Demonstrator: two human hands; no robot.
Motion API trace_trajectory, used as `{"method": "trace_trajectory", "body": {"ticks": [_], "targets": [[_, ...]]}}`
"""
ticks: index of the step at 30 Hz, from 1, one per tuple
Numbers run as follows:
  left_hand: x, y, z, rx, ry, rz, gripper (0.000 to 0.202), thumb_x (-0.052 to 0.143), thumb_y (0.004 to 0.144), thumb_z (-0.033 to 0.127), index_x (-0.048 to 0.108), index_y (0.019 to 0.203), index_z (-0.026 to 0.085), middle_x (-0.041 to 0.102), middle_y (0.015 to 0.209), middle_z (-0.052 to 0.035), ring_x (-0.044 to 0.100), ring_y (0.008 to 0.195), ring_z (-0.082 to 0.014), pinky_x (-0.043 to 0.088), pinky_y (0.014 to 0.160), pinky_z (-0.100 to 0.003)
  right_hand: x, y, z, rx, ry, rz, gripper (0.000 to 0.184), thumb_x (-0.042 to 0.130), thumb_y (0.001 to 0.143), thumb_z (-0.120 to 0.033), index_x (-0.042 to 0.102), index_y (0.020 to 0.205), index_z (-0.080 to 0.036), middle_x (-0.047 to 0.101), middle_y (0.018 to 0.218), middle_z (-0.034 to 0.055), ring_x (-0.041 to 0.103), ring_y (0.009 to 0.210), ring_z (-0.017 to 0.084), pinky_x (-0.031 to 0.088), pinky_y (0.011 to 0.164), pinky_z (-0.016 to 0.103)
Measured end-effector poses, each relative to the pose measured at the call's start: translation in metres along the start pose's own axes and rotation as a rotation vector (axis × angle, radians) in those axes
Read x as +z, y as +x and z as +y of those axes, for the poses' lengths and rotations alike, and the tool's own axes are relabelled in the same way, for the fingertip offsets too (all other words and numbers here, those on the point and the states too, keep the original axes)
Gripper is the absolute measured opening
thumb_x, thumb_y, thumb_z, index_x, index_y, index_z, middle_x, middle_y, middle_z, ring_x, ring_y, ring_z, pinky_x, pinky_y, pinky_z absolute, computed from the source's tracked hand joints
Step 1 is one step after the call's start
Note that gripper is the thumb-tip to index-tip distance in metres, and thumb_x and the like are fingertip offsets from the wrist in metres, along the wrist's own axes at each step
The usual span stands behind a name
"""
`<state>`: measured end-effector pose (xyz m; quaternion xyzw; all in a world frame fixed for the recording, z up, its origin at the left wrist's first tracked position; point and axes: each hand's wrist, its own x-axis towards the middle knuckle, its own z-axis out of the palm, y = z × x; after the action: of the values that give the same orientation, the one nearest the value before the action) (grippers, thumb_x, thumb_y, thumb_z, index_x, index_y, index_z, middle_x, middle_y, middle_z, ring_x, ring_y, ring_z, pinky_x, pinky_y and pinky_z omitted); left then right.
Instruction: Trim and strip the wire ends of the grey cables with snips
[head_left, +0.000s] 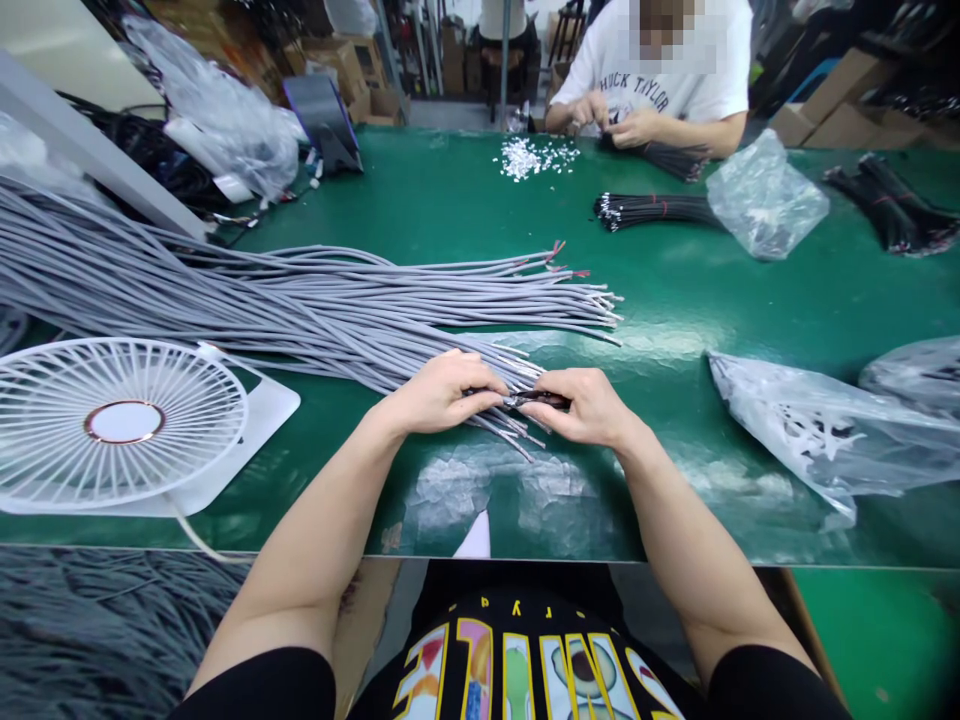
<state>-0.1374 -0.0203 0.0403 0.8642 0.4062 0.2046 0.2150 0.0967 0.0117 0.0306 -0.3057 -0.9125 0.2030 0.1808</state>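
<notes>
My left hand (454, 392) is closed in a pinch on the end of a grey cable, over the loose ends of a large bundle of grey cables (337, 300). Facing it, my right hand (585, 405) is closed round a slim dark piece (551, 398) with a shiny tip, too small to name surely. Its tip meets the cable end between my fingertips. Several cable ends (517, 435) with pale stripped tips stick out beneath both hands. The rest of the bundle runs left across the green table (675, 300), some ends showing red wires (556, 252).
A white fan (124, 422) lies at the left. Clear plastic bags (825, 430) sit at the right. Across the table a person in a white shirt (660, 90) handles black cables, near small white pieces (529, 158) and a tied black cable bundle (652, 208).
</notes>
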Motion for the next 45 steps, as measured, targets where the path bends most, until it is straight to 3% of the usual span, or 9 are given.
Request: {"method": "trace_trajectory", "body": {"ticks": [9, 18, 26, 31, 37, 45], "targets": [[0.003, 0.000, -0.002, 0.070, -0.145, 0.084, 0.022, 0.054, 0.091, 0.029, 0.071, 0.092, 0.016, 0.070, 0.080, -0.0056, 0.062, 0.073, -0.0126, 0.046, 0.071, -0.022, 0.003, 0.003, 0.004, -0.003, 0.187, 0.069, 0.031, 0.057, 0.084, -0.039, 0.061, 0.064, -0.015, 0.050, 0.054, -0.0028, 0.037, 0.050, 0.007, 0.026, 0.052, 0.021], [0.004, 0.001, -0.003, 0.082, -0.215, 0.127, 0.019, 0.058, 0.088, 0.026, 0.072, 0.091, 0.014, 0.072, 0.080, -0.0063, 0.065, 0.074, -0.0127, 0.049, 0.070, -0.021, 0.003, 0.004, 0.004, -0.046, 0.310, 0.078, 0.024, 0.062, 0.083, -0.034, 0.067, 0.071, -0.014, 0.054, 0.056, -0.0024, 0.040, 0.051, 0.007, 0.028, 0.051, 0.021], [0.007, 0.003, 0.000, -0.013, -0.278, 0.123, 0.019, 0.057, 0.087, 0.026, 0.071, 0.089, 0.013, 0.072, 0.080, -0.0049, 0.064, 0.071, -0.0119, 0.048, 0.068, -0.019, -0.004, 0.002, 0.004, -0.027, 0.381, 0.068, 0.024, 0.063, 0.082, -0.033, 0.064, 0.067, -0.014, 0.048, 0.053, -0.0042, 0.036, 0.050, 0.006, 0.027, 0.049, 0.020], [0.009, 0.002, 0.002, -0.090, -0.267, 0.176, 0.019, 0.057, 0.086, 0.028, 0.068, 0.094, 0.013, 0.067, 0.073, -0.0011, 0.059, 0.064, -0.0100, 0.044, 0.060, -0.018, -0.006, 0.002, 0.008, 0.028, 0.416, 0.071, 0.029, 0.063, 0.081, -0.035, 0.059, 0.061, -0.014, 0.046, 0.053, -0.0041, 0.037, 0.051, 0.006, 0.026, 0.049, 0.021], [0.009, 0.000, 0.002, -0.013, -0.207, 0.160, 0.019, 0.051, 0.090, 0.023, 0.068, 0.096, 0.016, 0.072, 0.089, -0.0030, 0.066, 0.081, -0.0117, 0.048, 0.076, -0.020, -0.002, 0.003, 0.011, 0.025, 0.408, 0.085, 0.029, 0.062, 0.082, -0.036, 0.059, 0.062, -0.015, 0.048, 0.055, -0.0032, 0.039, 0.052, 0.007, 0.028, 0.050, 0.021], [0.013, 0.001, 0.001, 0.048, -0.134, 0.239, 0.022, 0.051, 0.090, 0.019, 0.070, 0.100, 0.016, 0.074, 0.095, -0.0051, 0.069, 0.088, -0.0134, 0.052, 0.081, -0.021, 0.000, 0.002, 0.010, -0.049, 0.275, 0.189, 0.029, 0.061, 0.083, -0.036, 0.060, 0.063, -0.016, 0.051, 0.054, -0.0021, 0.039, 0.050, 0.008, 0.028, 0.050, 0.023]]}}
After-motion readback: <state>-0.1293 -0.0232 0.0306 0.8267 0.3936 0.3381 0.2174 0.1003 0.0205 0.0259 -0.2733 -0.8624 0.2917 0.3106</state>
